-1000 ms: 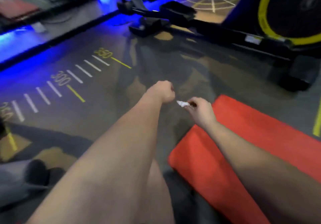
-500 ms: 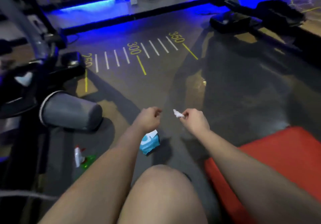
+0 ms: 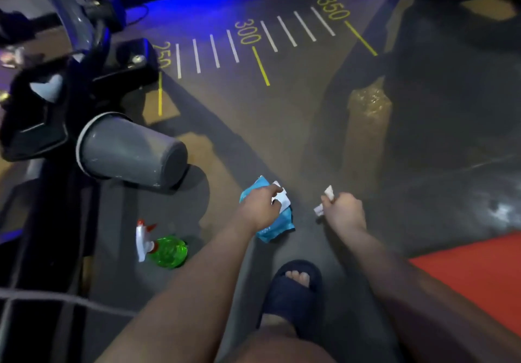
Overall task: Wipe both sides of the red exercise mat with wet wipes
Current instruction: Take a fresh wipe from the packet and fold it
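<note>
A blue wet-wipe pack lies on the dark gym floor ahead of me. My left hand is down on the pack, its fingers at the white flap on top. My right hand hovers just right of the pack and pinches a small crumpled white wipe. Only a corner of the red exercise mat shows, at the lower right beside my right forearm.
A grey bin lies tipped on its side to the left, against a black exercise machine. A green spray bottle with a white trigger lies on the floor. My foot in a dark slipper stands near the pack.
The view swung left and down, away from the mat. My left hand dropped onto the blue pack. My right hand kept hold of the small wipe.
</note>
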Demonstrator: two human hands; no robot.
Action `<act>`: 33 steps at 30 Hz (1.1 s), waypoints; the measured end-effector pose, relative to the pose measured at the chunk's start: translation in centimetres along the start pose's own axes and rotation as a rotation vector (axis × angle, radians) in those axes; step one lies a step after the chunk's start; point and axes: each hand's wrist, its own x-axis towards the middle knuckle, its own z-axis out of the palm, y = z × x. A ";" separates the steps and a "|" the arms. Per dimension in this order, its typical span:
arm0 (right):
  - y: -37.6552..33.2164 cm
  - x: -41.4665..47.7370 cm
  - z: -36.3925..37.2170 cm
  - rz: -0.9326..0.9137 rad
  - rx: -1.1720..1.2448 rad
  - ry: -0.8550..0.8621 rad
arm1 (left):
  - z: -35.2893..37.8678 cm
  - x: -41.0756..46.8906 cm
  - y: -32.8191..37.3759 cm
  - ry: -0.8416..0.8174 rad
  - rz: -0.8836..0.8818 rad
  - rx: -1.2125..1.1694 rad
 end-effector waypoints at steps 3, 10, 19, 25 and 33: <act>-0.6 0.1 1.7 -0.027 -0.018 -0.020 | 0.8 1.2 -1.7 0.030 -0.043 -0.035; -3.7 -0.5 5.9 -0.371 -0.084 -0.118 | 2.1 2.5 -6.0 0.088 -0.186 -0.080; -5.6 -2.0 11.1 -0.588 -0.382 -0.252 | 2.5 1.7 -10.4 0.085 -0.225 -0.157; -7.1 -1.0 13.4 -0.418 -0.460 -0.243 | 2.7 2.2 -12.7 0.089 -0.227 -0.201; -7.7 1.5 15.0 -0.687 -0.750 -0.189 | 5.9 5.5 -13.4 0.171 -0.232 -0.286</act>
